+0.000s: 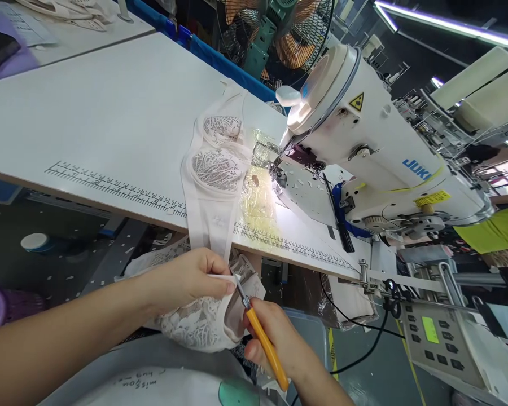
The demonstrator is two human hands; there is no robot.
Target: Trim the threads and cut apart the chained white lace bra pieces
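A white lace bra (pixel 218 163) lies across the table, its band running over the front edge towards my lap. Below the edge, my left hand (pixel 195 279) is closed, pinching the garment's white edge between thumb and fingers. My right hand (pixel 275 338) grips a seam ripper (pixel 266 349) by its orange handle. Its metal tip meets the fabric right by my left thumb. More white lace fabric (pixel 195 324) hangs beneath both hands, over my lap. The exact spot under the tip is too small to make out.
A white JUKI sewing machine (pixel 376 141) stands at the right, its lamp lit, with a control panel (pixel 442 341) below. Printed rulers (pixel 122 189) run along the table (pixel 110 107). A fan (pixel 275 34) stands behind. At the lower left is a purple basket (pixel 8 304).
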